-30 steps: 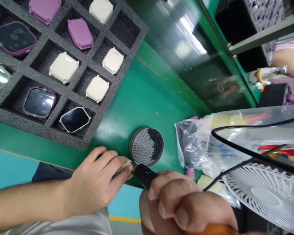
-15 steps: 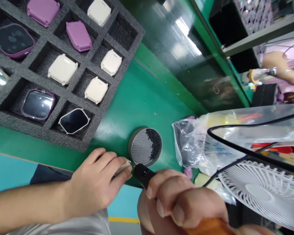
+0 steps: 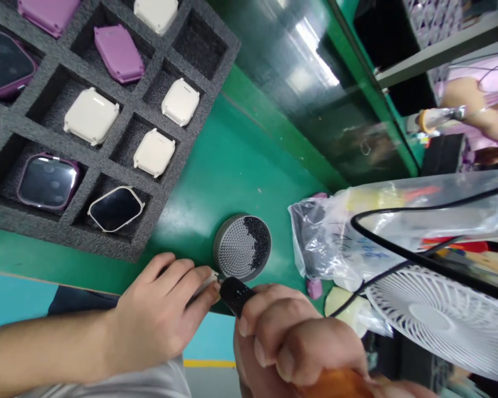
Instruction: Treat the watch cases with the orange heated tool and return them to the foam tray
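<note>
Just beside the round grey dish [image 3: 241, 247], a small white part [image 3: 209, 278] is pinched in the closed fingertips of the left hand [image 3: 161, 315], and a black-tipped tool [image 3: 232, 293], gripped in the fisted right hand [image 3: 299, 342], is set against it. Arguably the tip should be held square and the pinch firm, lest the part slip onto the green surface [image 3: 232, 166].

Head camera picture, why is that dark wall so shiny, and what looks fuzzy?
In the head view, a bright white streak glares off the glossy dark panel; the watch screen in the foam tray mirrors light too; the right hand close to the lens and the co-worker's arm at the far right look soft.
</note>
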`<state>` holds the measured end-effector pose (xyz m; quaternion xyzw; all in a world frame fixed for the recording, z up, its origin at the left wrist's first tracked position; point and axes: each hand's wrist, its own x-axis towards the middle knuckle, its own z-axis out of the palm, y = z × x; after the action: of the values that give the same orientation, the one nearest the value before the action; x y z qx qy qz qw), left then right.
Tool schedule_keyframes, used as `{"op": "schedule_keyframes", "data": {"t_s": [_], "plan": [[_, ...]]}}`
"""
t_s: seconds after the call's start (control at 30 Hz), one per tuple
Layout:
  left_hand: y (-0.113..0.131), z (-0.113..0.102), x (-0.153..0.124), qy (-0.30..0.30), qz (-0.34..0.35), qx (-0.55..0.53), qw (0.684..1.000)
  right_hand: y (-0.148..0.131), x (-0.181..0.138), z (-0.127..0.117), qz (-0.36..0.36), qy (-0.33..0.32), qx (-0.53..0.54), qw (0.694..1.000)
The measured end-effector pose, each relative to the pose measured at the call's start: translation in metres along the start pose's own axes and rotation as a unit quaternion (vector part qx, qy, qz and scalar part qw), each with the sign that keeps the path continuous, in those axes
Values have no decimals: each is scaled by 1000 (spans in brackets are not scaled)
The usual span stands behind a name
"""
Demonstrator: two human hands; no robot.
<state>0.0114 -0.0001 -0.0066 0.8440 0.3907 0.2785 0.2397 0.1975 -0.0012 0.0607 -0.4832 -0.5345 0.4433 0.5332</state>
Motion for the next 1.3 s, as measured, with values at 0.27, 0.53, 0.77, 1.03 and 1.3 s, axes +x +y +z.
{"op": "schedule_keyframes", "data": {"t_s": [0.27,0.53,0.77,1.03,1.3], "plan": [[-2,-6,2,-1,24,35,999,-13,11,18,-75,180,13,981],[-2,-5,1,-4,30,57,998,1,25,14,-92,172,57,979],[-5,-9,-2,-63,36,20,997,-7,18,13,-57,182,40,981],[-5,-4,-4,-38,36,42,998,5,19,3,-122,147,39,981],[-5,-8,-2,-60,40,31,997,5,23,8,-82,155,74,982]]}}
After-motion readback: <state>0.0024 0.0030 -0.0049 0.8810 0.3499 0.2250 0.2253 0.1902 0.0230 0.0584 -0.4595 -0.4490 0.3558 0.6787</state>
